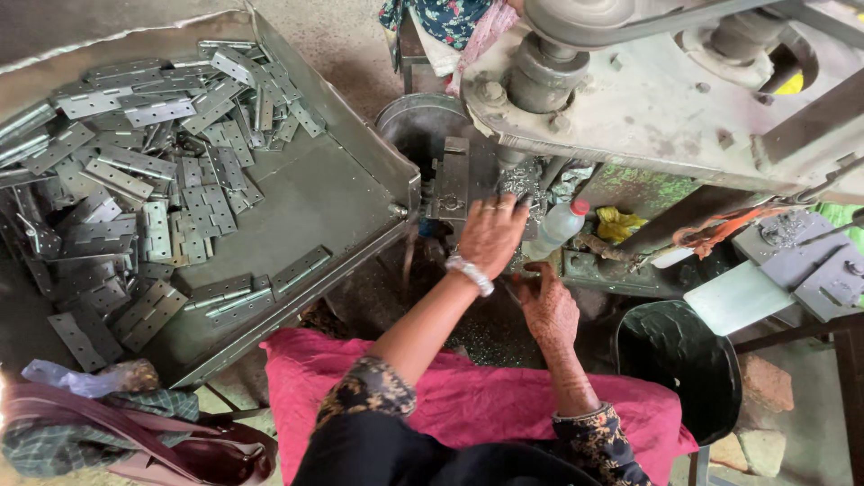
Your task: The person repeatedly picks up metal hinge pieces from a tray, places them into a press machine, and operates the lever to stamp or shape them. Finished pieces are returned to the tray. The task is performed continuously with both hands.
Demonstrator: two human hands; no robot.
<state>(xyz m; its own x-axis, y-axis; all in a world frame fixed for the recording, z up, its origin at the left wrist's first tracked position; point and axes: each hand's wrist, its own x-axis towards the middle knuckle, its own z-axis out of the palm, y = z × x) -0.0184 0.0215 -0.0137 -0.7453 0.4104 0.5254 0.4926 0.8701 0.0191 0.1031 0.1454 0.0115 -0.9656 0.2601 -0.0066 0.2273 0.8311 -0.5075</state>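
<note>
My left hand (491, 236), with a white beaded bracelet at the wrist, reaches forward under the grey press machine (666, 99), fingers spread near the dark metal die block (453, 184); whether it holds anything is hidden. My right hand (547, 308) rests lower, beside the machine's base, fingers curled toward a dark ledge, and its palm is hidden. A large metal tray (342, 193) at the left holds several flat grey metal hinges (135, 193) in a loose heap. Pink cloth (468, 387) covers my lap.
A clear plastic bottle (556, 229) with a red cap lies by the machine base. A black bucket (675, 360) stands at the right, next to grey metal plates (801, 261). A brown bag (193, 454) and a checked cloth lie at the lower left.
</note>
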